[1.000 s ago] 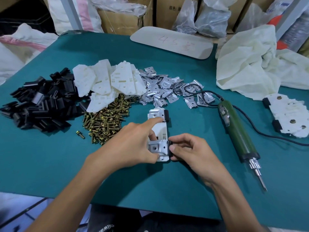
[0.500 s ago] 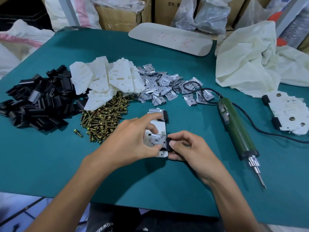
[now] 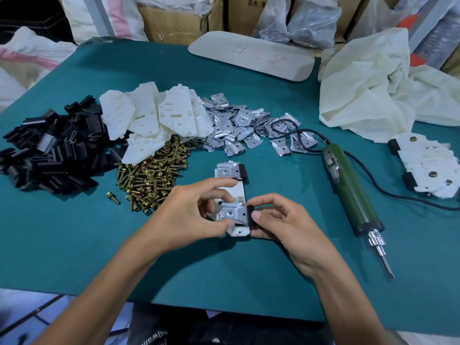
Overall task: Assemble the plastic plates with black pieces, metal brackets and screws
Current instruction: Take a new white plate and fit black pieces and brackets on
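Near bracket [image 3: 232,212] now sits flat on the plate [image 3: 239,192], no longer tilted; left hand [image 3: 191,215] and right hand [image 3: 281,220] both pinch it (screws [image 3: 151,175] next, likely).

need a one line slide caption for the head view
Both hands, left hand and right hand, seat a metal bracket on a white plastic plate beside the screws.

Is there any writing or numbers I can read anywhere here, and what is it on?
"45", handwritten in red, then a red character too scrawled to read: on the pale board at the table's far edge.
Dark print on the cardboard box behind: too small to read.
White lettering on the dark clothing at the bottom: cut off, unreadable.
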